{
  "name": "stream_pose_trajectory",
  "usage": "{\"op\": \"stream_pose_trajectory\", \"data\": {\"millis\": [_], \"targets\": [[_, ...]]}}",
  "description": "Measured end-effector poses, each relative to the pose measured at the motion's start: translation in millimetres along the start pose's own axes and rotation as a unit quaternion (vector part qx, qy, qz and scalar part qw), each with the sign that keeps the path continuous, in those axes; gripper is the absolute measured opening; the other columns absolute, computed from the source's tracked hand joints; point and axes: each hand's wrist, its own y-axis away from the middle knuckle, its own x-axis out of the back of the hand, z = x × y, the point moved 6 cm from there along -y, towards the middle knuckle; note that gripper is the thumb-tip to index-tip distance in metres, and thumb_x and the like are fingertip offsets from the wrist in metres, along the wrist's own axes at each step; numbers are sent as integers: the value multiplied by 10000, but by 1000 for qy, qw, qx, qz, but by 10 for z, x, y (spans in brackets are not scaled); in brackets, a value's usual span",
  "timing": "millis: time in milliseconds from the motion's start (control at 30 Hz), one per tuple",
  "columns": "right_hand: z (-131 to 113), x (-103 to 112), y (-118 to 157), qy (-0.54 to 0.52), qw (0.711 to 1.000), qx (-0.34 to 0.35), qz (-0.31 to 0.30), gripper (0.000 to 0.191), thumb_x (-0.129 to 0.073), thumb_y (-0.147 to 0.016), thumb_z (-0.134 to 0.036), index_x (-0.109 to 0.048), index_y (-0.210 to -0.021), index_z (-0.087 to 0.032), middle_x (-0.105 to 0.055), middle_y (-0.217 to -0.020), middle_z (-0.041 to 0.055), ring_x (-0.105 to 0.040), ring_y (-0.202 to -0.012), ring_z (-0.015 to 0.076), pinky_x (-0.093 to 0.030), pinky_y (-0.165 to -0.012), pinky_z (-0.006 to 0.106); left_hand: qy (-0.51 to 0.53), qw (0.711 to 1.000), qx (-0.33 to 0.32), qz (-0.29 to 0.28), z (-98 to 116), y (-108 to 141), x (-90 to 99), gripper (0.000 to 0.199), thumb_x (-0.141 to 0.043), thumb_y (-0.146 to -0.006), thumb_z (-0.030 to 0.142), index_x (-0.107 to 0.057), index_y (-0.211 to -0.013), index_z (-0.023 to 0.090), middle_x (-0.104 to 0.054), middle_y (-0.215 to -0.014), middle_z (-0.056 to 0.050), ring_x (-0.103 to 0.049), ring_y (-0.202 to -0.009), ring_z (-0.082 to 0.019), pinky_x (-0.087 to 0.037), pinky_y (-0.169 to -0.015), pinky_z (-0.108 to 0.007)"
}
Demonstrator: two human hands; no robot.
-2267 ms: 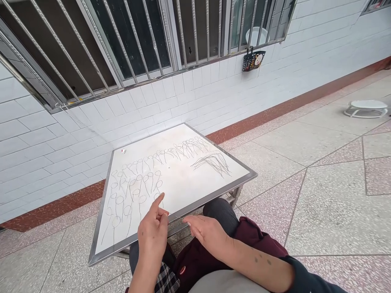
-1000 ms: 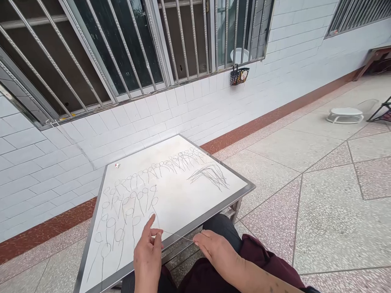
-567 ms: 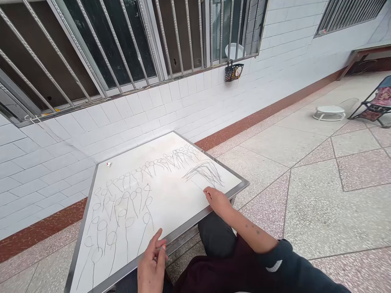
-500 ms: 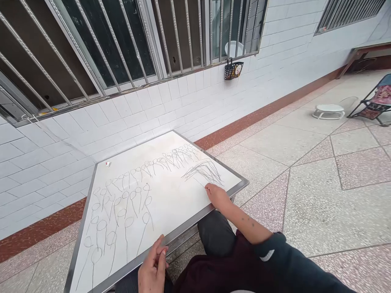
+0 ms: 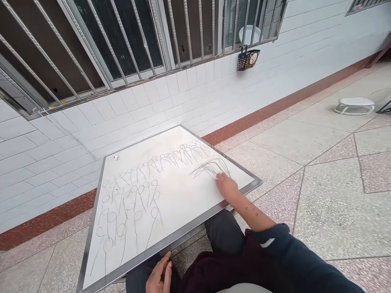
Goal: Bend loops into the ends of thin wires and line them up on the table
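Note:
A white board-like tabletop [image 5: 180,211] with a grey metal rim lies before me. Rows of dark line drawings [image 5: 136,215], circles with long tails, run over its left side and far part. My right hand [image 5: 227,186] is closed, its fingertips down on the board at the lower edge of a scribbled arch of dark strokes [image 5: 210,167]. Whatever is pinched in those fingers is hidden. Just below the near rim, over my lap, hangs my left hand [image 5: 160,274]. Its fingers are loosely bent, thumb and forefinger apart, and no object shows in them.
A small red-and-white item [image 5: 115,158] lies near the board's far left corner. Behind stands a white tiled wall [image 5: 195,97] with a barred window [image 5: 131,40]. A black basket [image 5: 248,60] hangs from the bars. On the tiled floor at right is a low white stool [image 5: 354,106].
The view has shifted, so the scene sits further right at the far side. My right hand has moved up the board towards the scribbled arch. My left hand sits lower, off the rim.

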Motion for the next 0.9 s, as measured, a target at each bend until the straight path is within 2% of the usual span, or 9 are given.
{"op": "stream_pose_trajectory", "data": {"millis": [100, 300, 367, 467, 600, 800, 900], "targets": [[-274, -37, 115, -34, 999, 40, -5, 240, -373, -958, -196, -537, -1123, -138, -542, -1113, 133, -599, -863, 201, -390, -639, 273, -24, 999, -24, -23, 39, -9, 24, 403, -522, -814, 550, -729, -987, 250, -741, -1004, -69, -709, -831, -225, -595, -596, -264], [-1453, -479, 384, -141, 962, 210, -101, 154, -487, -915, -203, -608, -1009, -212, -595, -1003, 10, -589, -803, 105, -414, -677, 201, -40, 998, -41, -28, -14, -35, 3, 395, -489, -851, 524, -732, -974, 237, -749, -942, -79, -712, -790, -206, -598, -682, -287], [-1781, -637, 383, -161, 952, 232, -122, 163, -473, -922, -205, -607, -1015, -204, -593, -1009, 14, -587, -816, 101, -418, -681, 197, -36, 998, -41, -29, -73, -31, -16, 385, -482, -864, 500, -726, -991, 232, -747, -950, -81, -710, -812, -204, -594, -726, -301], [-2108, -813, 306, -174, 947, 235, -135, 188, -429, -945, -226, -585, -1048, -204, -580, -1043, 22, -581, -826, 99, -417, -661, 200, -32, 998, -44, -40, -150, -26, -26, 345, -492, -875, 452, -720, -1001, 226, -742, -977, -78, -700, -877, -204, -571, -812, -322], [-2284, -945, 220, -164, 953, 217, -135, 183, -448, -939, -247, -563, -1075, -205, -569, -1051, 29, -574, -810, 111, -392, -596, 207, -32, 997, -47, -54, -207, -26, -10, 303, -494, -889, 390, -707, -1023, 221, -733, -1014, -74, -688, -921, -196, -550, -857, -321], [-2206, -987, 211, -127, 966, 191, -119, 232, -372, -957, -195, -544, -1113, -208, -545, -1065, 39, -554, -734, 108, -353, -525, 215, -33, 996, -45, -63, -225, -23, -1, 291, -480, -899, 367, -702, -1025, 225, -728, -1033, -66, -677, -952, -192, -538, -874, -319], [-2224, -972, 252, -115, 963, 214, -112, 285, -322, -978, -204, -528, -1172, -244, -535, -1088, 23, -544, -705, 95, -369, -531, 213, -31, 996, -46, -66, -222, -26, -12, 296, -476, -898, 369, -705, -1020, 227, -728, -1031, -68, -674, -962, -199, -535, -879, -331]]}}
